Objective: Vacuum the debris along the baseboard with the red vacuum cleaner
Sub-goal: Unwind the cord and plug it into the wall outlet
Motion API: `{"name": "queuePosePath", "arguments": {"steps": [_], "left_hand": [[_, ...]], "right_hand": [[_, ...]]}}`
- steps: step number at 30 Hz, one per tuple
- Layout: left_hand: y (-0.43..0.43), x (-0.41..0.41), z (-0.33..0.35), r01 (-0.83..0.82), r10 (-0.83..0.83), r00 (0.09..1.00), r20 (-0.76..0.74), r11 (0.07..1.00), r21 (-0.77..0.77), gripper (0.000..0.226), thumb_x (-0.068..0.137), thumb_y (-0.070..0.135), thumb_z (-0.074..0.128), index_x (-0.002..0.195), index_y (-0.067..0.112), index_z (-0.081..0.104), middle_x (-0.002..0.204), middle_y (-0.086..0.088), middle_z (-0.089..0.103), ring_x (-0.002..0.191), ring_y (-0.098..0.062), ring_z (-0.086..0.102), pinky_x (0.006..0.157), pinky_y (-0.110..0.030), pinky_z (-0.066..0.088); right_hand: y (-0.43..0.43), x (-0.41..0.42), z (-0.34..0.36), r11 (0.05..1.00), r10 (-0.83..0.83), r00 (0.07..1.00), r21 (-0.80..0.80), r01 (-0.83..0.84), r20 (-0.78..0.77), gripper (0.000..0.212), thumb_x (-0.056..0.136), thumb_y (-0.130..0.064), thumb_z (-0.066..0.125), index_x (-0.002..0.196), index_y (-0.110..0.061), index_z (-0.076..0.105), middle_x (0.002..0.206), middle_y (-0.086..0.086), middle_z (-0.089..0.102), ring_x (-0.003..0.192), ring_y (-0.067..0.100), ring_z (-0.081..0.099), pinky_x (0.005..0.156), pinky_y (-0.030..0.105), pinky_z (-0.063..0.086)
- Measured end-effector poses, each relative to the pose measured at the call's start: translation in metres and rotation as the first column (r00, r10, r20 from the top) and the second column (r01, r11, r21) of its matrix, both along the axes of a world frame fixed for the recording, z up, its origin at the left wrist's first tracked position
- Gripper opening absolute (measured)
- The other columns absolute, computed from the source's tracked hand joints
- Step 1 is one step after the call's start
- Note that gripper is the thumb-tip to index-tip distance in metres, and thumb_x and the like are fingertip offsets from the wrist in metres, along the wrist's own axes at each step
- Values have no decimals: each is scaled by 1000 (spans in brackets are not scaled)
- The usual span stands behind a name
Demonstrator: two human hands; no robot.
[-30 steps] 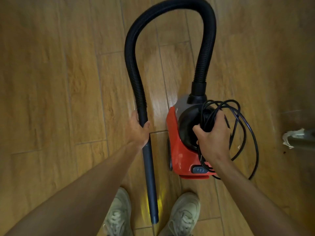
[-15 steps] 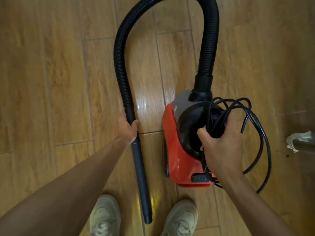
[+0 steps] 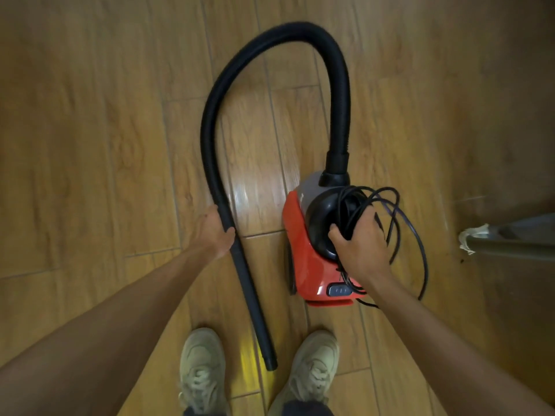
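The red vacuum cleaner (image 3: 303, 259) is in front of my feet over a wooden floor. Its black ribbed hose (image 3: 276, 34) arches up from the top of the body and comes down on the left. My left hand (image 3: 211, 232) grips the hose where it joins the straight black wand (image 3: 250, 298), whose tip points down between my shoes. My right hand (image 3: 359, 240) grips the black carry handle (image 3: 319, 217) together with a loose coil of black power cord (image 3: 411, 223). No baseboard or debris is in view.
The wooden plank floor (image 3: 90, 145) fills the view. A grey metal leg with white wrapping (image 3: 474, 235) juts in from the right edge, with dark specks beside it. My two beige shoes (image 3: 201, 370) are at the bottom.
The view has shifted so that the whole hose arch now shows. The wand's tip has swung right, to between my shoes. Both hands keep their grips.
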State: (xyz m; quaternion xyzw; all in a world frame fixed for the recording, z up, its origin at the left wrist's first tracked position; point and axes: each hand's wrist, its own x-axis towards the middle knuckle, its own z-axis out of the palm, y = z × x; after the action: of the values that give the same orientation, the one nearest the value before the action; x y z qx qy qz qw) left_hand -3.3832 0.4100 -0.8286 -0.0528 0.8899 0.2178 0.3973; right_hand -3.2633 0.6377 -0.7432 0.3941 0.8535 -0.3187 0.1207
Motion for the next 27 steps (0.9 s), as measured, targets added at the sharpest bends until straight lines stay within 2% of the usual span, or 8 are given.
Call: {"name": "queuePosePath", "arguments": {"steps": [2,4,8,12,16,22,25,27], "left_hand": [[-8,-4,40,143,-143,989,-21,989,-30,62,95,27,57,145,6,30,142,-21,45,137,-38,38,113,-46,35],[-12,-6,85,268,-269,963,-27,963,-32,51,97,21,53,141,4,34,141,-21,44,134,-38,41,111,-44,36],[-28,-6,167,428,-428,904,-11,904,-23,56,99,24,48,148,13,25,143,-15,44,118,-32,56,92,-41,51],[-42,-1,244,525,-525,851,19,850,-27,55,98,20,49,146,16,24,131,-13,50,101,-28,62,83,-45,56],[-48,9,308,608,-609,793,-5,793,-40,55,97,26,50,145,14,25,124,-13,52,104,-28,59,86,-44,54],[-43,36,385,683,-683,730,-7,730,-23,66,94,31,54,148,11,21,137,-17,45,123,-31,48,98,-42,47],[-39,51,411,719,-719,693,-46,694,-26,71,94,35,53,150,9,18,135,-16,46,119,-31,51,96,-43,48],[-35,60,424,719,-718,692,-77,695,-14,66,91,35,57,144,10,26,126,-15,50,112,-30,55,92,-43,50]], "right_hand": [[-1,-3,18,999,43,990,6,-44,132,51,92,-34,64,126,-2,42,124,17,54,112,33,55,90,43,50],[-4,-6,42,995,89,964,11,-95,249,58,93,-37,62,131,1,41,130,20,48,120,35,48,99,45,46],[-18,1,104,973,222,908,-14,-232,357,56,93,-37,59,134,-4,39,137,18,43,128,34,43,99,43,43],[-40,14,174,936,323,860,3,-353,394,60,93,-39,58,141,-10,36,138,13,46,129,31,45,98,39,44],[-57,31,238,920,362,844,-4,-392,395,63,91,-39,59,142,-11,34,136,12,47,124,29,48,96,36,45],[-79,60,320,921,358,851,2,-389,383,66,94,-34,56,150,-17,24,149,9,35,129,27,46,97,36,46],[-86,73,347,923,345,850,20,-384,399,70,95,-36,55,153,-18,21,149,10,38,129,28,48,98,37,46],[-86,81,362,926,336,850,25,-377,405,71,95,-37,55,154,-17,20,147,11,40,129,29,48,99,38,46]]}}
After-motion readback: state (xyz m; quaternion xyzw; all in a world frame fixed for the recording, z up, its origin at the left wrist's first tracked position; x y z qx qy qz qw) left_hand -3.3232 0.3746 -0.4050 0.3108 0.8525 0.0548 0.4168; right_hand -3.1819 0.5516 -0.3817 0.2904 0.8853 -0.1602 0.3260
